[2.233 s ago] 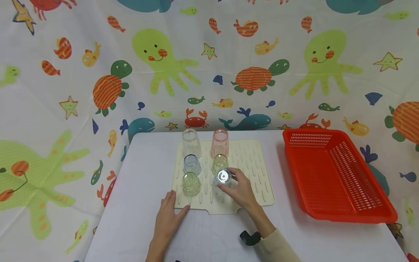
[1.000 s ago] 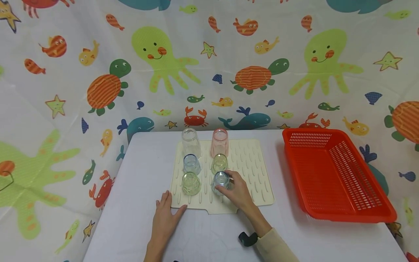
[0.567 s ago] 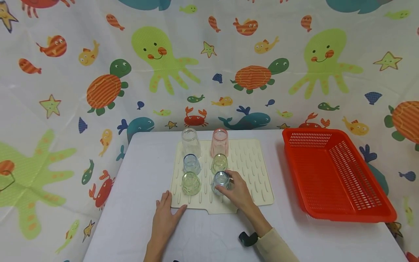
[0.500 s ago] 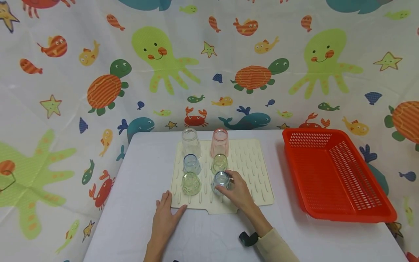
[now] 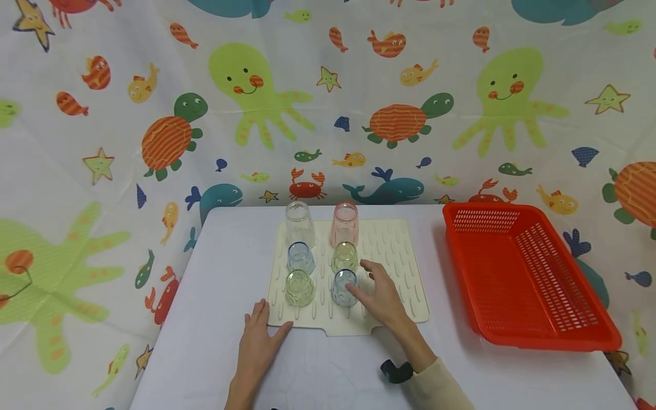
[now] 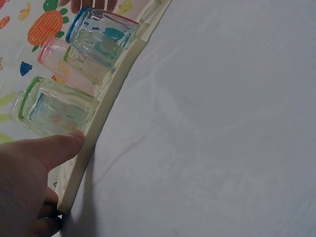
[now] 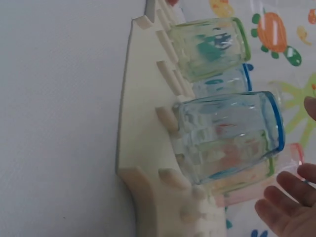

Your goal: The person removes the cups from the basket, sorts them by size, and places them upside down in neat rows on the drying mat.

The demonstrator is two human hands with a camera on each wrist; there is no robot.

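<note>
My right hand [image 5: 383, 296] hovers at the right of a small blue-rimmed glass [image 5: 345, 289], the front right one on a cream ribbed drying mat [image 5: 405, 296]. Its thumb overlaps that glass in the head view. In the right wrist view, the fingers [image 7: 279, 202] are spread loosely, apart from the glass. My left hand [image 5: 258, 341] rests at the mat's front left corner, thumb along the front edge and fingers beside the left edge. Nearest to it is a green-rimmed glass [image 5: 299, 289]; in the left wrist view the thumb [image 6: 64, 145] lies just below that glass.
Behind them stand a blue glass [image 5: 300, 259], a yellow-green glass [image 5: 344, 258], a tall clear glass [image 5: 300, 225] and a tall pink glass [image 5: 345, 226]. A red plastic basket [image 5: 461, 279] sits on the white table [image 5: 225, 256] at the right. A printed curtain [image 5: 328, 57] hangs behind.
My right hand earlier lowered the blue-rimmed glass onto the mat and held it there. Now its fingers have opened and drawn off to the right. The left hand has stayed nearly still.
</note>
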